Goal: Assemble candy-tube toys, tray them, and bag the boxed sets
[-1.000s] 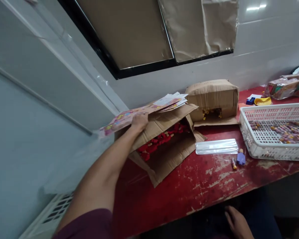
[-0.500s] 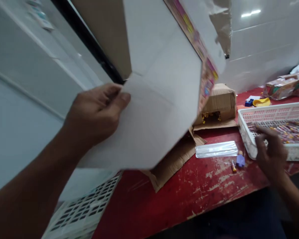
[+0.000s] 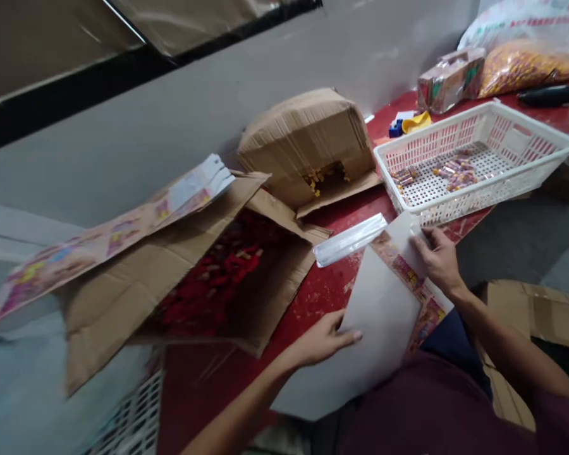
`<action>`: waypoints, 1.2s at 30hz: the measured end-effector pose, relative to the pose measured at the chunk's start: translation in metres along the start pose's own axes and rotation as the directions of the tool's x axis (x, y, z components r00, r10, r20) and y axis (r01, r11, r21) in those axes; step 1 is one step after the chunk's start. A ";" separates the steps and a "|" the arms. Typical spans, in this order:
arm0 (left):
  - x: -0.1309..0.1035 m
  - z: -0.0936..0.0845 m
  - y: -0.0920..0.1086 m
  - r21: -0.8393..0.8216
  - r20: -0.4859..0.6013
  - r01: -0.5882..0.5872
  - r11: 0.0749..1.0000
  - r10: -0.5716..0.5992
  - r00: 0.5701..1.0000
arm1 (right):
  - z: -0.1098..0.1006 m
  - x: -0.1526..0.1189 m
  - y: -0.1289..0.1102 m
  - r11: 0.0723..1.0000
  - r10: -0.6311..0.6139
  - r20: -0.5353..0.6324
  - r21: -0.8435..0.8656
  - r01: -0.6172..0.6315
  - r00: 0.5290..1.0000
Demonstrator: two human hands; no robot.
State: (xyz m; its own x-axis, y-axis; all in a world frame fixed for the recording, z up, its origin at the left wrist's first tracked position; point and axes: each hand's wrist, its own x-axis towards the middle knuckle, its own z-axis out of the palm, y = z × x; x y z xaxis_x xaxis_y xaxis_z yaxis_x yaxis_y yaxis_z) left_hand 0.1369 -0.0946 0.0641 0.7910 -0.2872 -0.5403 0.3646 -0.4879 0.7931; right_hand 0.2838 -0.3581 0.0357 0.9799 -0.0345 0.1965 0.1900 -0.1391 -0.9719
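Note:
A flat card sheet (image 3: 384,316) with a plain white face and a colourfully printed strip tilts across the table's front edge, close to my body. My left hand (image 3: 325,344) grips its left edge, thumb lying on the white face. At the far upper end, my right hand (image 3: 439,259) pinches the sheet beside the printed strip. Just beyond the sheet lies a bundle of shiny clear plastic (image 3: 348,240), partly covered by it. To the left, printed sheets (image 3: 118,237) rest on the flap of an open cardboard box (image 3: 142,284) holding red pieces (image 3: 213,278).
A white plastic basket (image 3: 483,193) with small wrapped tubes (image 3: 455,172) stands on the red table (image 3: 194,398). Behind is a second cardboard box (image 3: 308,136) with yellow pieces in its opening. Wrapped boxes (image 3: 448,82) and a filled clear bag (image 3: 526,66) sit at the back right.
The card sheet has come down from high on the left to the front of my body. My right hand has left the basket area and taken hold of it. The view has shifted.

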 end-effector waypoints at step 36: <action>-0.028 -0.015 -0.133 -0.380 -0.277 -0.078 0.922 -0.032 0.960 | 0.045 -0.092 0.019 0.891 0.361 0.888 -0.239 -0.386 0.284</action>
State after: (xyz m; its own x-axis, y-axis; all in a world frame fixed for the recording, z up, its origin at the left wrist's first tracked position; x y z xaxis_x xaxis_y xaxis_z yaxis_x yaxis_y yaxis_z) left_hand 0.0737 -0.0095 -0.0222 0.8838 -0.0319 -0.4669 0.4608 -0.1144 0.8801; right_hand 0.1998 -0.3134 -0.0069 0.4006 0.8192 -0.4105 -0.2232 -0.3473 -0.9108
